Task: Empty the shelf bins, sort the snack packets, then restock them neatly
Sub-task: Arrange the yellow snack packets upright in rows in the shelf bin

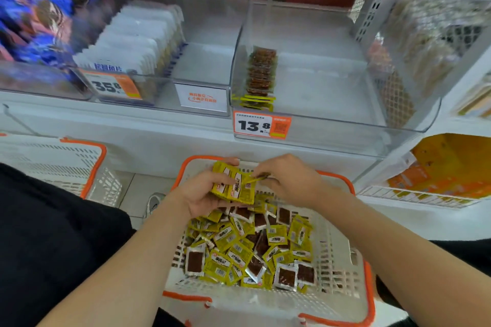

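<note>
Between the two hands, above the basket, a stack of yellow packets [235, 186] sits in the left hand [203, 190]. Its fingers and thumb are curled round the stack's left edge. The packets face upward toward the camera, and their long axis runs away from the person, tipped a little to the right, with the far ends pointing at the shelf. The right hand [289, 180] is just beside the stack. Its fingertips pinch a single packet [255, 179], seen edge-on as a thin yellow strip lying crosswise over the stack's upper right corner.

Below both hands, the white basket [342, 255] with an orange rim holds a heap of loose packets [252, 249]. They lie at every angle, some showing the yellow face and some the clear back with a brown square.

Above and beyond the hands is a clear shelf bin [345, 125] with a 13.8 price tag [261, 125] on its front. Inside it, a row of packets [261, 74] stands on edge against the left wall, and the row runs from the front toward the back. To the left of the left hand stands a second white basket [66, 164].
</note>
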`<state>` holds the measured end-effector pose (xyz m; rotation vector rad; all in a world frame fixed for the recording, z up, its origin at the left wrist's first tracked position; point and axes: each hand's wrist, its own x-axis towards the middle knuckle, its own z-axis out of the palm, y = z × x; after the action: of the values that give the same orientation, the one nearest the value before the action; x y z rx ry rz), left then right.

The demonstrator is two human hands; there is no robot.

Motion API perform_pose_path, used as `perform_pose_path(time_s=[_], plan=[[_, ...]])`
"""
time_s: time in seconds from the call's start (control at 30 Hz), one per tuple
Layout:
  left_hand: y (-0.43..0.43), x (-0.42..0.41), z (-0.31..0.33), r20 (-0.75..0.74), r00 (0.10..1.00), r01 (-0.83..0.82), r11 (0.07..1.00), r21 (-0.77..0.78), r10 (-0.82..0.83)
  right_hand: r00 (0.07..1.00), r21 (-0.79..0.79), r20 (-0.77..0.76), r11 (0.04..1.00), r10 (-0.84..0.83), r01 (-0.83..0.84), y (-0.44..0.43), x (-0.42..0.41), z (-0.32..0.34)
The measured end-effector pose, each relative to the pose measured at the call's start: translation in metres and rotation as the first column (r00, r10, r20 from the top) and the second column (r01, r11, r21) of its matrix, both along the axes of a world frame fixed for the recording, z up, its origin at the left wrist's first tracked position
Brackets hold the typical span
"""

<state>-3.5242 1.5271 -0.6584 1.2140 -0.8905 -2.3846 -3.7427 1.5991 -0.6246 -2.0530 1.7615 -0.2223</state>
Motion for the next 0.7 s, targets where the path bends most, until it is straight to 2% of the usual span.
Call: perform_pose_path(time_s=[0.07, 0.1, 0.17, 0.23, 0.33, 0.4, 0.53, 0.63, 0.7], plan=[[-0.004, 0.001, 0.01, 0.02, 0.999, 0.043, 0.997, -0.057, -0.042, 0.989, -0.006, 0.021, 0.989, -0.148, 0.149, 0.003, -0.001, 0.015], [-0.004, 0.001, 0.016, 0.035, 0.997, 0.065, 0.994, -0.09, -0.062, 0.967, 0.022, 0.085, 0.971, -0.24, 0.239, 0.005, 0.0, 0.021], [-0.003, 0.0, 0.024, 0.075, 0.993, 0.101, 0.981, -0.165, -0.09, 0.836, 0.223, 0.327, 0.895, -0.441, 0.386, 0.011, 0.005, 0.032], [0.0, -0.003, 0.033, 0.116, 0.989, 0.121, 0.963, -0.239, -0.096, 0.658, 0.441, 0.459, 0.796, -0.597, 0.414, 0.017, 0.014, 0.041], [0.006, -0.009, 0.043, 0.116, 0.988, 0.13, 0.941, -0.311, -0.099, 0.591, 0.449, 0.544, 0.802, -0.596, 0.394, 0.022, 0.018, 0.043], [0.011, -0.013, 0.049, 0.087, 0.993, 0.105, 0.938, -0.331, -0.081, 0.608, 0.386, 0.572, 0.835, -0.55, 0.392, 0.026, 0.018, 0.041], [0.022, -0.017, 0.055, 0.071, 0.994, 0.103, 0.925, -0.366, -0.083, 0.76, 0.149, 0.51, 0.912, -0.402, 0.382, 0.029, 0.011, 0.034], [0.021, -0.016, 0.05, 0.085, 0.996, 0.041, 0.935, -0.353, -0.012, 0.797, 0.161, 0.416, 0.898, -0.437, 0.409, 0.029, 0.007, 0.034], [0.021, -0.014, 0.047, 0.084, 0.995, -0.026, 0.946, -0.323, 0.056, 0.832, 0.046, 0.327, 0.887, -0.448, 0.46, 0.033, 0.008, 0.034]])
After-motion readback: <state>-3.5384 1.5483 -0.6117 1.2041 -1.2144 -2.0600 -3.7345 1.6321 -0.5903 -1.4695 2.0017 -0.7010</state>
